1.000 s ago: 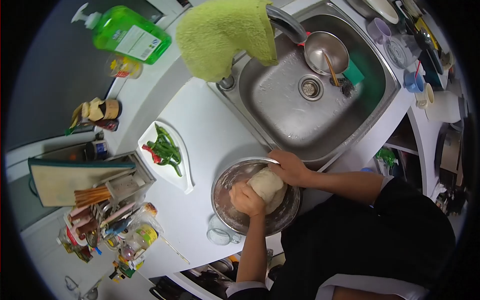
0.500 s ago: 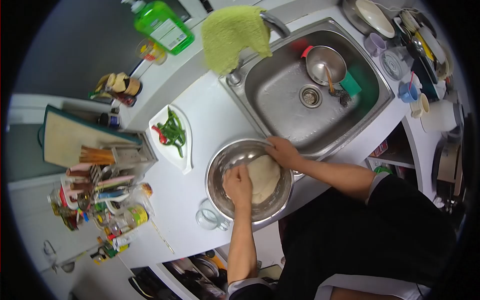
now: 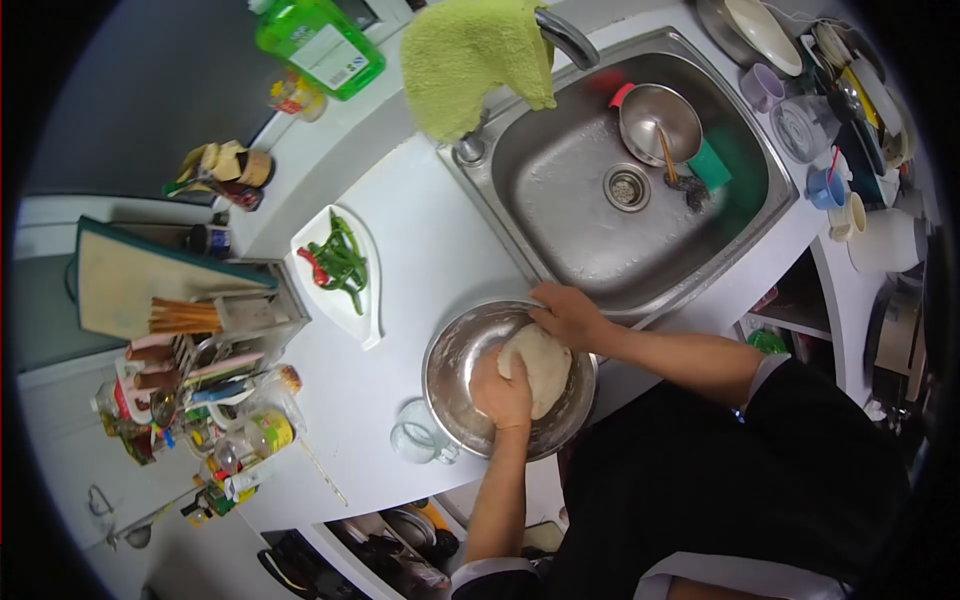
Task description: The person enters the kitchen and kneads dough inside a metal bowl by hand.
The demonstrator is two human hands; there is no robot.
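A round lump of pale dough [image 3: 545,370] lies inside a steel mixing bowl [image 3: 450,385] at the counter's front edge. My left hand [image 3: 502,388] reaches into the bowl, its fingers curled against the near-left side of the dough. At the upper right, my right hand [image 3: 568,316] grips the bowl's rim, with its fingertips bent inward close to the dough. Part of the dough's edge is hidden behind the left fingers. A clear glass mug [image 3: 418,438] stands just left of the bowl.
A white dish [image 3: 368,315] holds green and red peppers. Behind the bowl is a steel sink [image 3: 560,230] containing a small pot [image 3: 660,125]. A yellow-green towel [image 3: 470,70] hangs on the faucet. A utensil rack [image 3: 260,310] and cutting board [image 3: 150,280] stand left.
My left hand has moved from the bowl's left side onto the dough, which looks rounder and more gathered. The bowl appears slightly lower right; the right hand stays at its rim.
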